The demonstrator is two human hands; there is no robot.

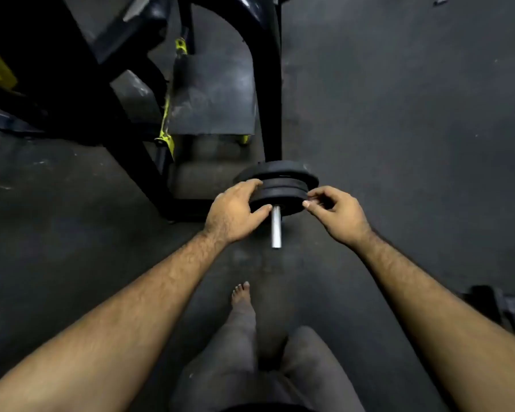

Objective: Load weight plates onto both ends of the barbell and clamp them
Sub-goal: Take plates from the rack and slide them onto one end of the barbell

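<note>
Three round, matte black weight plates (280, 188) sit stacked on a smooth silver barbell (276, 227) end above a dark, scuffed rubber floor (414, 129). The left hand (235, 212) curls around the nearest plate's rim; the right hand (336, 212) pinches its opposite edge. The bar's far length is hidden. A black-and-yellow machine frame (167, 126) stands behind.
</note>
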